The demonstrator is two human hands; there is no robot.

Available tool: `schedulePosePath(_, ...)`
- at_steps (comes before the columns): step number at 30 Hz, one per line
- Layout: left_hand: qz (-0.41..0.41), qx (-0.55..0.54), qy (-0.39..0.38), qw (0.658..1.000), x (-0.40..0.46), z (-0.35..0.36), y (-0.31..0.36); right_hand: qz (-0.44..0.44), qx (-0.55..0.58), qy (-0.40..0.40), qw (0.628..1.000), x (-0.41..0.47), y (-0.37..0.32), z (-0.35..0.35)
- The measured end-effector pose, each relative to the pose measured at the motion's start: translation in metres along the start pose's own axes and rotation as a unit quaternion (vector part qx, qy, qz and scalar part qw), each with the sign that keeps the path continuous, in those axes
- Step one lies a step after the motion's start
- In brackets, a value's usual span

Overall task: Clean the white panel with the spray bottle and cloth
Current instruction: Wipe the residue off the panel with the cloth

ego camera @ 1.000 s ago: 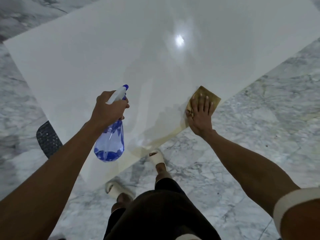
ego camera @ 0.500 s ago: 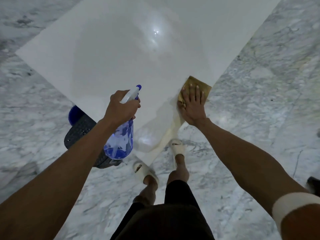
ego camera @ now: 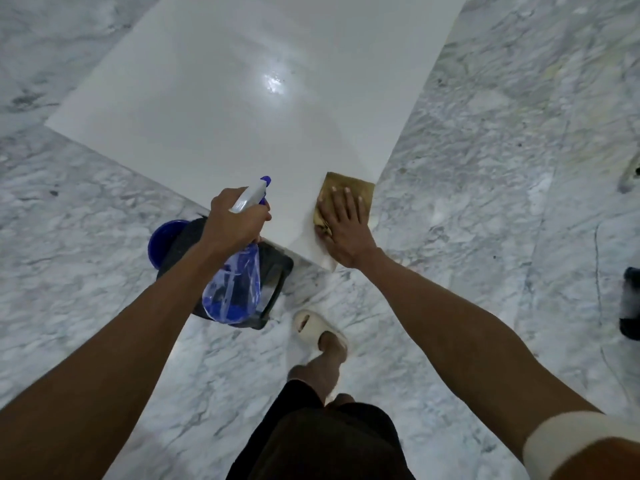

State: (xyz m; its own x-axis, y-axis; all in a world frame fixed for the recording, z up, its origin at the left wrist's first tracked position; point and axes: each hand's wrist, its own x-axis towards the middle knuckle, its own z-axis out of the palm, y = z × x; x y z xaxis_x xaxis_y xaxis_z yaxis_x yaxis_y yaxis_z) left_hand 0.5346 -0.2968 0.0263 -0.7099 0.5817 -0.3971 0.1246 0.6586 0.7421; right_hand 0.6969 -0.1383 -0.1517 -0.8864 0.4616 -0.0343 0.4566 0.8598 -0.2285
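A large glossy white panel point(ego camera: 242, 109) lies raised above the marble floor, one corner pointing toward me, with a wet gleam near its middle. My left hand point(ego camera: 239, 220) grips the neck of a clear blue spray bottle point(ego camera: 233, 289), its white and blue nozzle aimed over the panel. My right hand point(ego camera: 346, 230) lies flat, fingers spread, pressing a tan cloth point(ego camera: 349, 188) onto the panel close to its near right edge.
Under the panel's near corner stand a black stool point(ego camera: 273, 275) and a blue bucket point(ego camera: 162, 240). My foot in a cream slipper point(ego camera: 311, 327) is on the marble floor point(ego camera: 485, 202) just below the corner. A dark object point(ego camera: 630, 303) sits at the right edge.
The view has swung around the panel's near corner, so the stool and bucket now show beneath it. My right hand and cloth have slid along the edge closer to that corner.
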Motion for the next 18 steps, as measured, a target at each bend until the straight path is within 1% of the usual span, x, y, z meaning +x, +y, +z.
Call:
schedulePosePath(7,0.038,0.016,-0.03,0.999,-0.051,-0.007,-0.019,0.011,-0.01,0.04,0.999,-0.046,-0.057,0.023)
schedulePosePath(10,0.033,0.012,-0.048,0.998,-0.058,-0.011,-0.028,0.025,-0.01,0.032,0.999,-0.063,-0.077,0.034)
schedulePosePath(13,0.032,0.023,-0.049,0.998,-0.06,-0.019,-0.03,0.028,0.005,0.022,0.999,-0.073,-0.095,0.037)
schedulePosePath(15,0.044,0.032,-0.062,0.997,-0.059,-0.024,-0.023,0.043,0.034,-0.017,0.998,-0.081,-0.112,0.039)
schedulePosePath(18,0.069,0.045,-0.091,0.992,-0.053,-0.037,-0.012,0.089,0.093,-0.036,0.991,-0.081,-0.134,0.025)
